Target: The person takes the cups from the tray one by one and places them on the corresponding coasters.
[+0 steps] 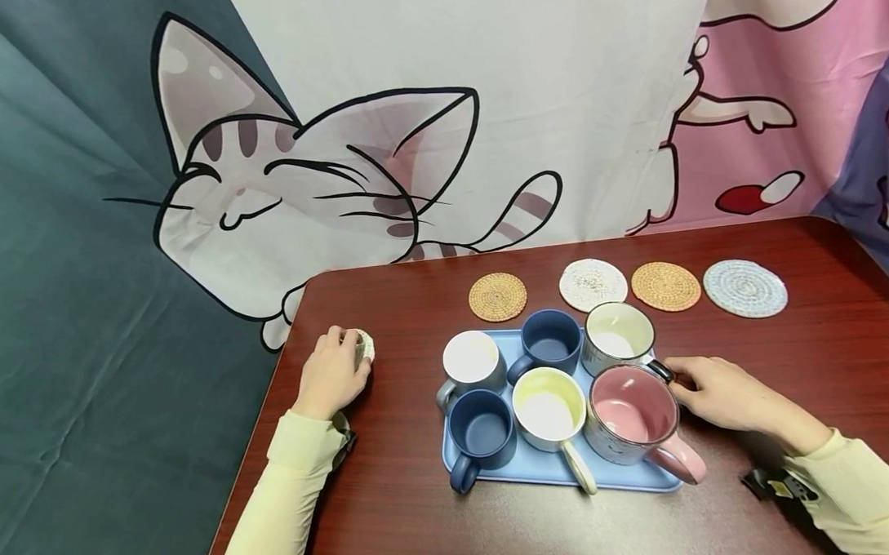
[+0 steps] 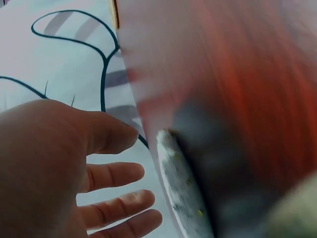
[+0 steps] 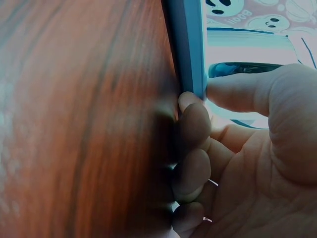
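Note:
At the table's left side, my left hand (image 1: 330, 371) is over a whitish round coaster (image 1: 367, 345). In the left wrist view its thumb and fingers are spread, apart from the coaster's edge (image 2: 181, 188). My right hand (image 1: 724, 394) pinches the right edge of a light blue tray (image 1: 528, 469). The right wrist view shows the thumb on top of the tray's rim (image 3: 190, 44) and the curled fingers beneath. On the tray stand a grey-white mug (image 1: 473, 360), two navy mugs (image 1: 551, 339), a cream mug (image 1: 617, 337), a yellow-lined mug (image 1: 549, 404) and a large pink mug (image 1: 633, 410).
Behind the tray lies a row of round coasters: tan (image 1: 497, 297), speckled white (image 1: 593, 285), another tan (image 1: 665, 286) and pale blue (image 1: 745, 288). Several mug handles stick out past the tray's edge. A cartoon cloth (image 1: 555, 78) hangs behind the dark red table (image 1: 393, 475).

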The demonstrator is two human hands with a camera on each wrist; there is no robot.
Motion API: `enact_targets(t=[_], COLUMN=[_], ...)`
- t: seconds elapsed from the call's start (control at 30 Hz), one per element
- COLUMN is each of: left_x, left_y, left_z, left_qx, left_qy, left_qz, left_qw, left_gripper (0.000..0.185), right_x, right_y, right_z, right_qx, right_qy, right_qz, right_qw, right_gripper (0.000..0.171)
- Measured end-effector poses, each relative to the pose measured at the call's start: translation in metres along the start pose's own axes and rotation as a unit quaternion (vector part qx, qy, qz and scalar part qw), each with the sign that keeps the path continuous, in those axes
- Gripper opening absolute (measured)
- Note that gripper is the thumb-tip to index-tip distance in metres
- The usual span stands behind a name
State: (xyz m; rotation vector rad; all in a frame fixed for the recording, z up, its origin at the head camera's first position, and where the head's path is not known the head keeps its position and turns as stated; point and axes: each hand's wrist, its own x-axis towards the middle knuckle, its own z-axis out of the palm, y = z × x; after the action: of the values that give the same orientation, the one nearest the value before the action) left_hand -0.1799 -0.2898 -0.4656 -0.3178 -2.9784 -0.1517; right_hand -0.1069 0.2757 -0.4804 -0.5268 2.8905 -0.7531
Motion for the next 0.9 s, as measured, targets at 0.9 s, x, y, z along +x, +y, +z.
enact_targets(t=[0.9], left_x=[-0.011], left_y=[-0.012], left_z=[-0.001], left_qx=[-0.032], left_qy=[-0.073], left_qz=[-0.049], left_qw=[0.9956], left_gripper=[0.048], right_x=[0.0], right_y=[0.0], right_z=[0.001], right_qx=[-0.002], right_qy=[0.0], right_qz=[0.001], right_qw=[1.0], right_gripper=[0.025])
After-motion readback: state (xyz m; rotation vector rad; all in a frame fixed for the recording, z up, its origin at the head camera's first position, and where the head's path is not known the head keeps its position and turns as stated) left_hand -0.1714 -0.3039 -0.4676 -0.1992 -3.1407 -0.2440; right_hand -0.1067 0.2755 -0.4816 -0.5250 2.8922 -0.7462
